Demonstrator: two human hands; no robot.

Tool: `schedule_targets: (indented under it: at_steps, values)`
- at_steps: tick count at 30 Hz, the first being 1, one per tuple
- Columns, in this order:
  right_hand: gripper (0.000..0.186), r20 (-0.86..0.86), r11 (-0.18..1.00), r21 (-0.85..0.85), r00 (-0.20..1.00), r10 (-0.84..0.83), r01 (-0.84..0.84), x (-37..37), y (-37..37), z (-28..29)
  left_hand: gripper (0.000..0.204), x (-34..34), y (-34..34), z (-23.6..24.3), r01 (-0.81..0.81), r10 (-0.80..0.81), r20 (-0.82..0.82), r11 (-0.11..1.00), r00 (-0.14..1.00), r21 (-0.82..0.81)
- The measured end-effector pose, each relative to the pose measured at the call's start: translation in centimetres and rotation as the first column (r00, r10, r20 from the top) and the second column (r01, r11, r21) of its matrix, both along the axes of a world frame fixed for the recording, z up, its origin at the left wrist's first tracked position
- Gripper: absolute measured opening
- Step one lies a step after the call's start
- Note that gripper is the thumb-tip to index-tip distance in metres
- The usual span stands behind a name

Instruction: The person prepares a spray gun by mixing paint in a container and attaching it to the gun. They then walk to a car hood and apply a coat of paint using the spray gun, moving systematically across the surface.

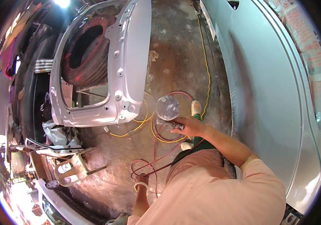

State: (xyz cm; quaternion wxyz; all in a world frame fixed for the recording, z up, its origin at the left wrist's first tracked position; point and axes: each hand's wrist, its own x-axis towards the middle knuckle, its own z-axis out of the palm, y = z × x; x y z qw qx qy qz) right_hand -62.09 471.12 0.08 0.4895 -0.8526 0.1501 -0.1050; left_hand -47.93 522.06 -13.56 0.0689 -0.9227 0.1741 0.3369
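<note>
Stained floor (179, 56), metallic spray gun (169, 124), round cup (168, 107)

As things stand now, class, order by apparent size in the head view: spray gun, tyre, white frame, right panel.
Right panel
White frame
Tyre, partly hidden by the frame
Spray gun

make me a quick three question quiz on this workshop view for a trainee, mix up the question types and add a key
1. Multiple choice: what does the right hand hold?
a) a hammer
b) a spray gun
c) a paint roller

2. True or false: the left hand is touching the red hose.

3. Short answer: what large round thing shows through the opening of the silver frame?

Key:
1. b
2. True
3. A tire
</note>
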Motion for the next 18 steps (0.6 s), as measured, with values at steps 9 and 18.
schedule_targets:
  at_steps: [9,18]
  values:
    - [0.048,-0.048,0.995,0.073,0.996,0.069,-0.065,4.0,-8.3,-0.5,0.022,0.7,-5.9,-0.4,0.061,-0.019,0.115,0.926,0.993,-0.373]
    - [0.047,-0.056,0.998,0.031,0.997,-0.045,0.047,12.2,-31.1,-1.4,0.035,2.7,-27.9,0.4,-0.023,0.005,-0.106,0.986,0.994,-0.168]
